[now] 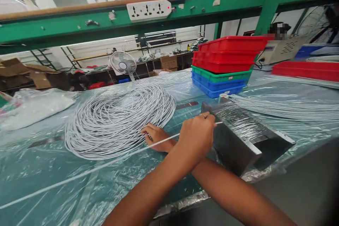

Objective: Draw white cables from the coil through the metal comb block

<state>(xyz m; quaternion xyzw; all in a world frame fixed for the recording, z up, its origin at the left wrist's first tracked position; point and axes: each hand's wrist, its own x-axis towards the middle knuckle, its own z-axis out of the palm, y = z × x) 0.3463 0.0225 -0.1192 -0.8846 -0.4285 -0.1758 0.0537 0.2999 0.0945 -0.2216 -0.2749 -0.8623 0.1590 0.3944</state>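
Observation:
My forearms are crossed, the left one over the right. My left hand is closed in a fist around a white cable, whose short end sticks out past the fist toward a dark metal block. The cable runs back across the table to the left edge of view and crosses over my right hand. At the near right edge of a large coil of white cable is my right hand. Its fingers are loosely bent, with a gap to the thumb; whether they touch the coil is unclear.
The dark block, its middle wrapped in clear film, stands right of my left hand. Behind it are stacked red, green and blue trays. Cut cables lie to the right. A power strip hangs on the green beam.

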